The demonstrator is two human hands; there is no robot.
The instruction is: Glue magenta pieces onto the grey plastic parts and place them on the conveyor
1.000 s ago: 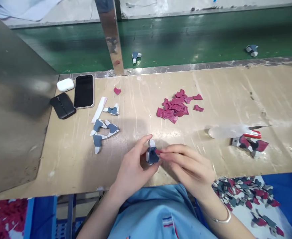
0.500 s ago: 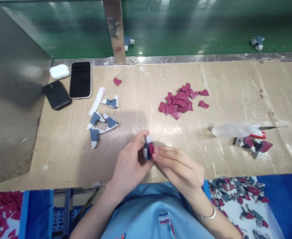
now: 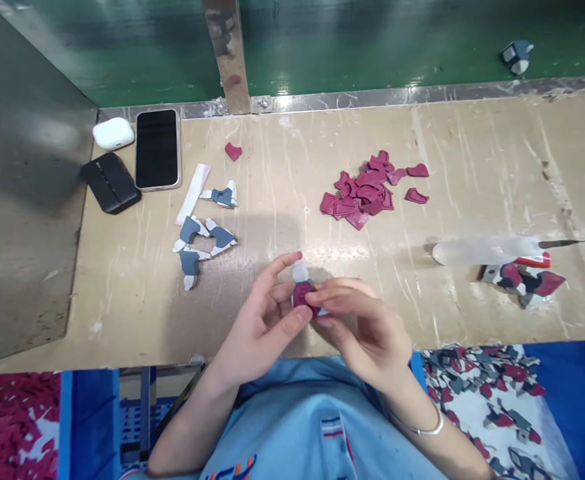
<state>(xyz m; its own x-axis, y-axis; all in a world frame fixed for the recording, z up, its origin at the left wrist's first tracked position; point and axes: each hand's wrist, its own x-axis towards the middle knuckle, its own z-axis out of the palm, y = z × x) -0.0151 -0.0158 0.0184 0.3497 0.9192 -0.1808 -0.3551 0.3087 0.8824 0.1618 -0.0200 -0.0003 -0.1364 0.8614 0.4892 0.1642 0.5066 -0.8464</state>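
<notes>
Near the table's front edge, my left hand (image 3: 260, 320) is closed on a small plastic part (image 3: 300, 272) with a white tip and a maroon face, its index finger stretched along the tip. My right hand (image 3: 367, 327) meets it from the right, its fingertips pinching the same part's maroon side. The fingers cover much of the part. Left of my hands lie several blue-grey and white plastic parts (image 3: 221, 237). A pile of maroon pieces (image 3: 367, 187) is spread beyond my hands, slightly to the right.
A clear bottle with a thin dark tip (image 3: 487, 251) lies at right beside finished-looking parts (image 3: 542, 283). A phone (image 3: 157, 150), white case (image 3: 113, 133) and black box (image 3: 111, 183) sit at far left. Blue bins (image 3: 90, 420) flank my body below the table. A metal post (image 3: 228, 57) stands behind.
The part has turned in my hands, so its maroon face now shows toward the camera. My right fingers have shifted on it. A part on the green surface behind the post has left view.
</notes>
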